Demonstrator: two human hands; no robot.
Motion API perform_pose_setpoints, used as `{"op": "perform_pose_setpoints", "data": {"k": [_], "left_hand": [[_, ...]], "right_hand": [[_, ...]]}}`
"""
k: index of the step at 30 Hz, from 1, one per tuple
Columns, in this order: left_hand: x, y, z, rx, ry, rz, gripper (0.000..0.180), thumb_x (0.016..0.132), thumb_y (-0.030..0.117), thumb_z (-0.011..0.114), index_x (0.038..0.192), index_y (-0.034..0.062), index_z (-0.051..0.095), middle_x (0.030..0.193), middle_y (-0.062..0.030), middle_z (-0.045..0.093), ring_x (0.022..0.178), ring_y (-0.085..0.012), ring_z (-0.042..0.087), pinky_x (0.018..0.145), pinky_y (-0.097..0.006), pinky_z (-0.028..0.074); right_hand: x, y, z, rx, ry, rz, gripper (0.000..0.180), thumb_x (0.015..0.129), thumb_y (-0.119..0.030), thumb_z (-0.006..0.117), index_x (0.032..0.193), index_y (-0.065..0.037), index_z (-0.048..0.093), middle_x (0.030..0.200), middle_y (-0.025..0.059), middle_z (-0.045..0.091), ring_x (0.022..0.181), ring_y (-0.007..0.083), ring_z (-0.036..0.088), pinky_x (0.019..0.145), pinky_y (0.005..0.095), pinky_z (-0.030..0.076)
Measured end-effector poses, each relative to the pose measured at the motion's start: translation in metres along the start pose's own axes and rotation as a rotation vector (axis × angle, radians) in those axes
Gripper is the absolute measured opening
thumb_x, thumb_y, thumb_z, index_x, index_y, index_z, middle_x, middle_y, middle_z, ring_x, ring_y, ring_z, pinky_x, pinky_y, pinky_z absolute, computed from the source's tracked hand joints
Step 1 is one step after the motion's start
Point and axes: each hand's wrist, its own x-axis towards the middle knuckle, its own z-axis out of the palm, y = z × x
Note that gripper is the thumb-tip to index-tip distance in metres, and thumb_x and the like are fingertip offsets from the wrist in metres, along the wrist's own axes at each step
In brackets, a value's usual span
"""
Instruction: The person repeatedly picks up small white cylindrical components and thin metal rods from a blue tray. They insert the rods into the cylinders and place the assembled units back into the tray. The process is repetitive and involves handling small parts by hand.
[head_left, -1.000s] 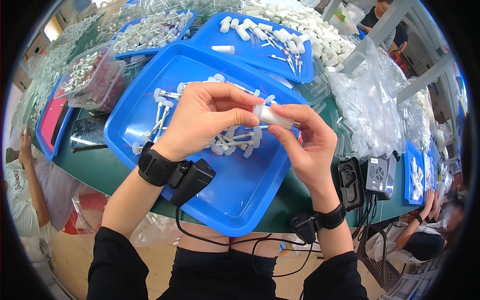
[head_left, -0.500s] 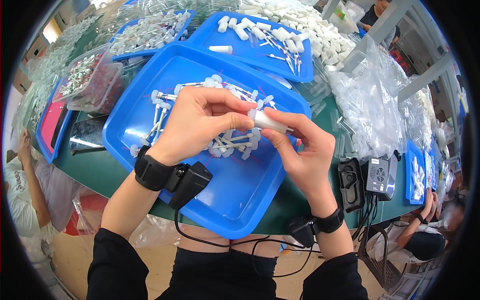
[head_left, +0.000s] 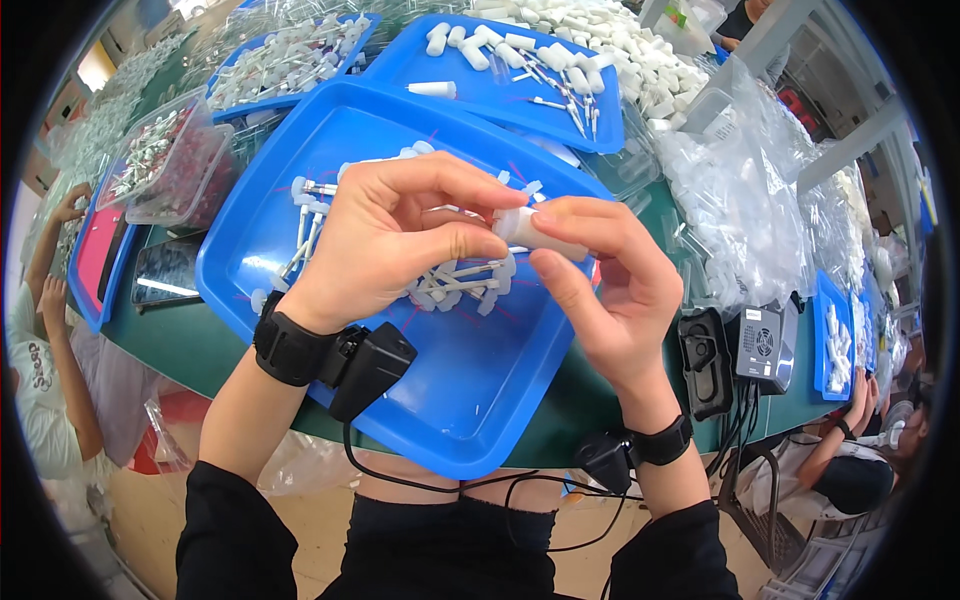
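Observation:
Above the large blue tray, my two hands meet at a short white cylinder with a translucent end piece on its left. My left hand is closed in a pinch at that left end, with thumb and forefinger against it. From the right, my right hand holds the cylinder's body, its forefinger over the top and thumb below. The cylinder tilts slightly down to the right; my fingers cover part of it. Thin white sticks with translucent caps lie in the tray beneath my hands.
Behind stands another blue tray with white cylinders and thin sticks. At the left are a clear plastic tub and a phone. Clear bags and a black-and-grey device stand right. Other people sit at both sides.
My right fingers have shifted on the cylinder, and more of its white body shows between them. Its left end has moved slightly left. At the far left, a person's hands have moved.

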Motion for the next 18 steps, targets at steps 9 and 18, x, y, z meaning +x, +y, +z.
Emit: {"op": "perform_pose_setpoints", "data": {"k": [9,18], "left_hand": [[0.0,0.004,0.004,0.031,0.083,-0.087,0.025,0.069,-0.011,0.066,0.094,-0.0063,0.062,0.091,-0.0125,0.062,0.083,-0.0175,0.062,0.075,-0.027,0.052],[-0.002,0.004,0.007,0.128,0.086,0.006,0.028,0.071,-0.012,0.063,0.097,-0.0049,0.063,0.093,-0.0141,0.063,0.082,-0.0168,0.062,0.073,-0.025,0.052]], "right_hand": [[-0.006,-0.004,0.007,0.022,0.062,0.277,0.024,0.072,-0.003,0.069,0.096,-0.002,0.064,0.086,0.0095,0.065,0.074,0.0184,0.063,0.068,0.0267,0.048],[-0.007,-0.002,0.01,-0.143,0.121,0.117,0.024,0.069,-0.003,0.071,0.092,-0.004,0.066,0.084,0.0084,0.066,0.074,0.0186,0.063,0.066,0.0265,0.047]]}}
